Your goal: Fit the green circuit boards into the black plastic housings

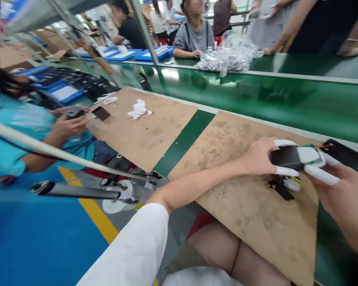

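Observation:
My left hand (259,157), with white covers on its fingers, grips a black boxy housing (286,157) above the right side of the brown board. My right hand (343,184) also wears white finger covers and pinches a white inner part with a green circuit board (312,156) at the housing's right end. Thin red wires run from there toward a flat black piece (341,153) behind my right fingers; where they end is unclear. Below the housing lie a small black strip (282,190) and a rounded white part with a yellow-green edge (292,183).
Another brown board (167,123) lies to the left, bearing crumpled white scraps (139,108) and a dark rectangular piece (101,113). A co-worker in turquoise (41,127) holds a dark device there. Across the green conveyor (179,85) sits a pile of clear plastic bags (229,55).

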Demonstrator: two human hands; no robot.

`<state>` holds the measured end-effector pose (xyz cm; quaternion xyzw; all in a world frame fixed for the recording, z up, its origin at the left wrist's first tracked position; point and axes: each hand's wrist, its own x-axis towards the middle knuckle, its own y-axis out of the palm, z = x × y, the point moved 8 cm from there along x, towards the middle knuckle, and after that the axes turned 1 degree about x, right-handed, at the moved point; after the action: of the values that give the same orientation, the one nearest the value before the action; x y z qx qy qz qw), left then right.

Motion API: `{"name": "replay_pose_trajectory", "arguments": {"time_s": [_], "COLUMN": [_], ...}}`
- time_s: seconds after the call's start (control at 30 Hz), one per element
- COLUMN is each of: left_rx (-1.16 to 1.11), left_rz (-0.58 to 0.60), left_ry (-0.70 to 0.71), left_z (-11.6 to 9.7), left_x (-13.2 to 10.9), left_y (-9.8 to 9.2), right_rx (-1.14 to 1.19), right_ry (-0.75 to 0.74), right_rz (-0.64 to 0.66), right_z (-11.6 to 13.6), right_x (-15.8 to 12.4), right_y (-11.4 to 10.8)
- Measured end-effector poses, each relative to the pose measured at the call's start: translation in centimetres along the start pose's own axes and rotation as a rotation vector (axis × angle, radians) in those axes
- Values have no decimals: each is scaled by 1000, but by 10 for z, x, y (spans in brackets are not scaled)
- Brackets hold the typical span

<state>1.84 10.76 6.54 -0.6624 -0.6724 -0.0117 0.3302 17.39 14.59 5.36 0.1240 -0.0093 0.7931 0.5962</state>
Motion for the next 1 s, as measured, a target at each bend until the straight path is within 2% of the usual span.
{"name": "replay_pose_trajectory", "arguments": {"time_s": [0.07, 0.13, 0.23, 0.37, 0.47, 0.63, 0.73, 0.8, 0.9, 1.0], "left_rx": [-19, -90, -166, -162, -125, -17, -16, -23, -29, -67], "left_rz": [-58, -86, -135, -169, -133, -77, -62, -71, -103, -127], "left_ry": [32, 62, 78, 100, 111, 7, 2, -4, -34, -4], "left_z": [-3, -5, -5, -6, -8, 0, 4, 7, 13, 9], "left_x": [-3, -6, -11, -14, -15, -14, -13, -11, -10, -10], "left_y": [-4, -5, -7, -11, -10, -5, -4, -6, -9, -9], "right_rx": [44, 164, 284, 330, 265, -85, -244, -246, -198, -167], "right_ry": [143, 222, 242, 227, 109, -257, -444, -525, -611, -678], "right_rz": [-57, -71, -29, -7, -23, -13, 13, -29, -165, -232], "right_z": [-11, -16, -13, -8, 1, 24, 37, 45, 56, 61], "right_x": [-4, -7, -10, -16, -18, -27, -34, -36, -35, -34], "right_y": [-9, -6, 5, 11, 8, 8, 10, 3, -16, -23]}}
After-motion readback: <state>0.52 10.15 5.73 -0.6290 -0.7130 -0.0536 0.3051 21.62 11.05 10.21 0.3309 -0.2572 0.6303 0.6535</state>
